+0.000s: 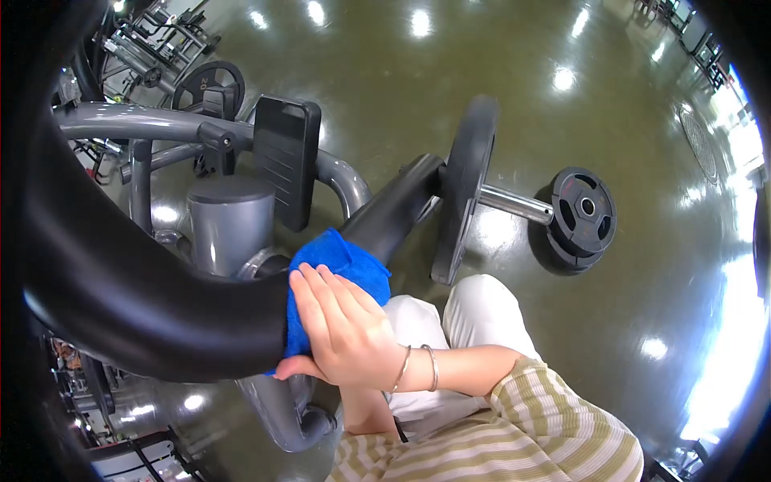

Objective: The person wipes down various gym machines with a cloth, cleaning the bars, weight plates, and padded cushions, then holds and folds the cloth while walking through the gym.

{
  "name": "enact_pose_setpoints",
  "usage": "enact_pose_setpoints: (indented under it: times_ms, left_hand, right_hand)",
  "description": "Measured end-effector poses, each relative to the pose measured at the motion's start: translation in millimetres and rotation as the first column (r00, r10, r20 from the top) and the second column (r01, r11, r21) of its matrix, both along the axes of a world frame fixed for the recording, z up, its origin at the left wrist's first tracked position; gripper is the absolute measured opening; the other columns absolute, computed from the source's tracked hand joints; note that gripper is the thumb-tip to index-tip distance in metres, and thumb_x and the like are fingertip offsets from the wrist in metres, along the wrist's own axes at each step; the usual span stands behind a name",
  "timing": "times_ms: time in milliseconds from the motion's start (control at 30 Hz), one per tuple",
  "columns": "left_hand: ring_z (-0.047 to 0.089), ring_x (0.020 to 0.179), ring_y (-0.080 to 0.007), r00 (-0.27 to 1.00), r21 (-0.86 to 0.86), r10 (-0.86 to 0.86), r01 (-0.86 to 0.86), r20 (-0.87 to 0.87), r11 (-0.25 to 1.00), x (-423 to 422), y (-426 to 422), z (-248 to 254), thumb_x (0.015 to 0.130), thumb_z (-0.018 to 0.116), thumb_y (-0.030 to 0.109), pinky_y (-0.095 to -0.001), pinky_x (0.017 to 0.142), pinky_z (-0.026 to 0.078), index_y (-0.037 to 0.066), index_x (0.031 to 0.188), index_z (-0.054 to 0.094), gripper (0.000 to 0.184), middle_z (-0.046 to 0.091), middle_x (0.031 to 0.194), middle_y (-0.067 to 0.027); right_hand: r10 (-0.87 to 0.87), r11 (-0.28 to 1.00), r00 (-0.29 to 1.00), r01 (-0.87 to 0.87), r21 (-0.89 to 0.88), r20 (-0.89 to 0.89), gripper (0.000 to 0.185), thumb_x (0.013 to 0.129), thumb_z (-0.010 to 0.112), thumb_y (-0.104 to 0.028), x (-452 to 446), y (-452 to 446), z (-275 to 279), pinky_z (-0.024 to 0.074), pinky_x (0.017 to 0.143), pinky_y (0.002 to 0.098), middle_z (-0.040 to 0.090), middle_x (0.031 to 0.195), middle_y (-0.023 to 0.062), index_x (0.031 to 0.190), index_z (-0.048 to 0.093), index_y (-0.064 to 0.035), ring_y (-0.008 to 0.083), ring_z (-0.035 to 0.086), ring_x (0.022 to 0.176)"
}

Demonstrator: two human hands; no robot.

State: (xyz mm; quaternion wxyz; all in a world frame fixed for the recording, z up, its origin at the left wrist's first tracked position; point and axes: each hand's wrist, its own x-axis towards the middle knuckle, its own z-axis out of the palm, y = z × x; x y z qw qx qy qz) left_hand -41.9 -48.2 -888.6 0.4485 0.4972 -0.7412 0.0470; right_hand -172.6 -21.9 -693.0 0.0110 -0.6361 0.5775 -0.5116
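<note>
My right hand point(344, 328) is wrapped over a blue cloth point(345, 261), pressing it against a thick black curved arm point(185, 321) of a gym machine. The fingers lie together across the cloth, with the thumb lower down near the black surface. Two thin bracelets point(434, 368) circle the right wrist. Below it my left forearm point(365, 411) rises toward the same spot, but the left hand is hidden behind the right one. Past the cloth, the black arm continues up to a large dark weight plate point(467, 189).
A metal bar point(514, 202) sticks out right of the large plate. Further right, smaller weight plates point(585, 217) stand near the shiny green floor point(385, 96). A grey frame tube point(152, 122), a black footplate point(287, 161) and a grey cylinder point(231, 225) stand left.
</note>
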Motion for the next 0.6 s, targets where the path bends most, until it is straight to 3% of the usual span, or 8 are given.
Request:
enact_pose_setpoints:
  times_ms: [33, 67, 200, 400, 467, 533, 567, 600]
  left_hand:
    - [0.04, 0.123, -0.0312, 1.0, -0.035, 0.012, -0.011, 0.006, 0.999, -6, 5, -1, 0.087, 0.052, 0.041, -0.0445, 0.101, 0.036, 0.002, 0.14, 0.018, 0.074, 0.023, 0.141, -0.022]
    - [0.04, 0.123, -0.031, 1.0, -0.068, 0.026, -0.025, 0.011, 0.997, -12, 11, 4, 0.087, 0.052, 0.04, -0.0443, 0.102, 0.036, 0.002, 0.14, 0.018, 0.074, 0.023, 0.141, -0.0219]
    - [0.04, 0.124, -0.0303, 0.994, -0.194, 0.111, -0.108, 0.008, 0.975, -45, 27, 38, 0.086, 0.054, 0.038, -0.0437, 0.102, 0.036, 0.002, 0.14, 0.018, 0.074, 0.023, 0.141, -0.0216]
    - [0.04, 0.124, -0.0292, 0.966, -0.415, 0.26, -0.241, -0.013, 0.877, -79, 12, 77, 0.086, 0.056, 0.035, -0.0429, 0.103, 0.035, 0.002, 0.14, 0.018, 0.074, 0.023, 0.142, -0.0211]
    - [0.041, 0.124, -0.0289, 0.946, -0.49, 0.324, -0.289, -0.014, 0.823, -77, -3, 90, 0.086, 0.057, 0.034, -0.0426, 0.103, 0.035, 0.002, 0.14, 0.018, 0.074, 0.023, 0.142, -0.021]
    - [0.041, 0.124, -0.0285, 0.926, -0.559, 0.376, -0.321, -0.018, 0.764, -74, -14, 105, 0.085, 0.057, 0.033, -0.0423, 0.103, 0.035, 0.002, 0.14, 0.018, 0.074, 0.022, 0.142, -0.0208]
    - [0.041, 0.124, -0.0283, 0.917, -0.59, 0.398, -0.335, -0.024, 0.734, -77, -11, 110, 0.085, 0.058, 0.033, -0.0421, 0.103, 0.035, 0.002, 0.14, 0.018, 0.074, 0.022, 0.142, -0.0207]
    - [0.041, 0.124, -0.0281, 0.908, -0.621, 0.417, -0.346, -0.033, 0.704, -79, -9, 115, 0.085, 0.058, 0.032, -0.042, 0.103, 0.035, 0.002, 0.141, 0.018, 0.074, 0.022, 0.142, -0.0206]
  right_hand:
    - [-0.041, 0.999, 0.999, 0.041, -0.021, -0.019, 0.08, 0.075, 0.052, -0.06, -1, 3, 0, 0.0458, 0.088, 0.0393, 0.056, 0.112, 0.022, 0.114, 0.05, 0.0099, 0.0341, 0.057, 0.1]
    - [-0.042, 0.999, 0.999, 0.041, -0.022, -0.02, 0.08, 0.075, 0.052, -0.06, 2, 9, 0, 0.0458, 0.088, 0.0393, 0.056, 0.112, 0.022, 0.114, 0.05, 0.0099, 0.0341, 0.057, 0.1]
    - [0.011, 0.994, 1.0, -0.013, -0.112, -0.019, 0.053, 0.069, 0.07, -0.022, -5, 34, -13, 0.0433, 0.093, 0.0426, 0.056, 0.116, 0.0155, 0.113, 0.055, 0.002, 0.0321, 0.054, 0.109]
    - [0.283, 0.943, 0.959, -0.276, -0.185, 0.012, 0.064, 0.076, 0.065, -0.02, -14, 37, -69, 0.0344, 0.1, 0.0488, 0.036, 0.135, 0.0256, 0.131, 0.039, 0.0005, 0.042, 0.037, 0.124]
    - [0.407, 0.894, 0.865, -0.312, -0.32, 0.292, 0.077, 0.073, 0.064, -0.014, -16, 17, -79, 0.0255, 0.106, 0.0474, 0.024, 0.142, 0.0257, 0.138, 0.026, 0.0003, 0.0453, 0.027, 0.128]
    - [0.491, 0.859, 0.803, -0.384, -0.338, 0.338, 0.077, 0.075, 0.058, -0.013, -21, 8, -70, 0.02, 0.108, 0.0471, 0.016, 0.145, 0.0255, 0.14, 0.02, -0.0017, 0.0442, 0.022, 0.131]
    - [0.444, 0.879, 0.795, -0.295, -0.375, 0.413, 0.065, 0.077, 0.055, -0.013, -18, 6, -61, 0.0292, 0.104, 0.0462, 0.031, 0.138, 0.0272, 0.135, 0.031, 0.0006, 0.0429, 0.035, 0.125]
    - [0.451, 0.874, 0.794, -0.3, -0.382, 0.408, 0.065, 0.077, 0.055, -0.013, -22, 1, -50, 0.0292, 0.104, 0.0462, 0.031, 0.138, 0.0272, 0.135, 0.031, 0.0006, 0.0429, 0.035, 0.125]
